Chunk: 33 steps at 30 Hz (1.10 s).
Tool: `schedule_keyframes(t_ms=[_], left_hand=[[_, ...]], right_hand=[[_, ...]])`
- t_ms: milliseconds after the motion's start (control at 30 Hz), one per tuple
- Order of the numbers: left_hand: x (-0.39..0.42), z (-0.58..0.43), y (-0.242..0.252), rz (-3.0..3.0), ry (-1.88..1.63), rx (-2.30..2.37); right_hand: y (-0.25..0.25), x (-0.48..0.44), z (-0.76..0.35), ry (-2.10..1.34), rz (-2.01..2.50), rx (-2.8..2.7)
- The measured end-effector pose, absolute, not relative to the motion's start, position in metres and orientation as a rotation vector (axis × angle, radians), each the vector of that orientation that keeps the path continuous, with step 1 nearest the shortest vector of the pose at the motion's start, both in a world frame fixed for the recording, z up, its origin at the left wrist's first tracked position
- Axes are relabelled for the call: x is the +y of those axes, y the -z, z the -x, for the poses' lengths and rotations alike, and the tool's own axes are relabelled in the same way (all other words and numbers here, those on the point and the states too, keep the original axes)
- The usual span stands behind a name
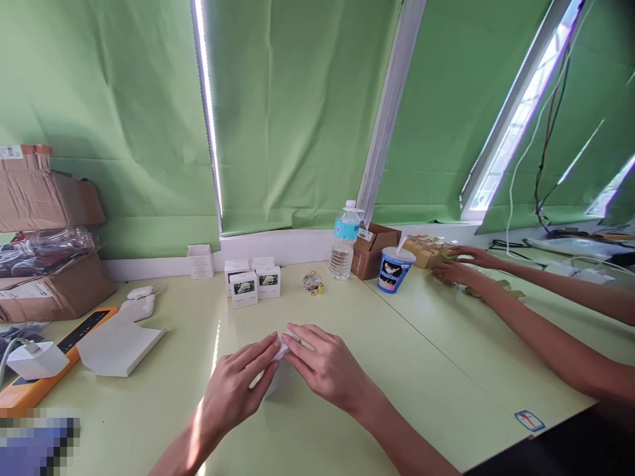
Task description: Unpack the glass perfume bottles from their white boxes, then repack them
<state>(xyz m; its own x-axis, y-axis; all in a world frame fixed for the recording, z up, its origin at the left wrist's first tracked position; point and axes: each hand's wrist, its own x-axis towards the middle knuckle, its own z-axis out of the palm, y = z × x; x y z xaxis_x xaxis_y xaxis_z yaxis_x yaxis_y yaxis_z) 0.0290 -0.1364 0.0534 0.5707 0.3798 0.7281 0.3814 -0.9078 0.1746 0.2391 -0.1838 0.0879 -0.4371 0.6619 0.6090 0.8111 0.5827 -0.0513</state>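
Note:
Just above the table in front of me, my left hand (248, 373) and my right hand (322, 360) meet at the fingertips. Both pinch a small white card-like piece (284, 346), mostly hidden by the fingers, so its full shape cannot be made out. Beyond them stands a group of small white boxes with a flower picture, the front one (245, 291) nearest to me. Right of these boxes lie a round glass-like ornament (312, 282) and a small gold-coloured piece (321, 289).
A water bottle (342, 248), brown carton (374, 251) and blue cup with straw (395, 270) stand behind on the right. Another person's hands (454, 271) work by a cardboard tray (424, 250). Left are a white paper stack (119, 347), orange power strip (30, 393) and cartons (59, 281).

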Motion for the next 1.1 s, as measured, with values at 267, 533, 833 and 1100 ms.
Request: schedule_keyframes(t_ms=[267, 533, 833, 1100], left_hand=[[-0.129, -0.024, -0.054, 2.831, 1.259, -0.793], [-0.150, -0.028, -0.064, 2.943, 1.671, -1.002], [-0.081, 0.001, -0.042, 2.764, 1.484, -1.749], [-0.074, 0.010, -0.039, 2.734, 1.219, -1.732]], right_hand=[[-0.085, -0.178, -0.242, 0.237, 1.218, -2.237], [-0.093, -0.202, -0.219, -0.152, 1.551, -2.089], [-0.089, -0.058, -0.238, 0.135, 1.554, -2.260], [-0.068, 0.003, -0.222, 0.341, 1.613, -2.156]])
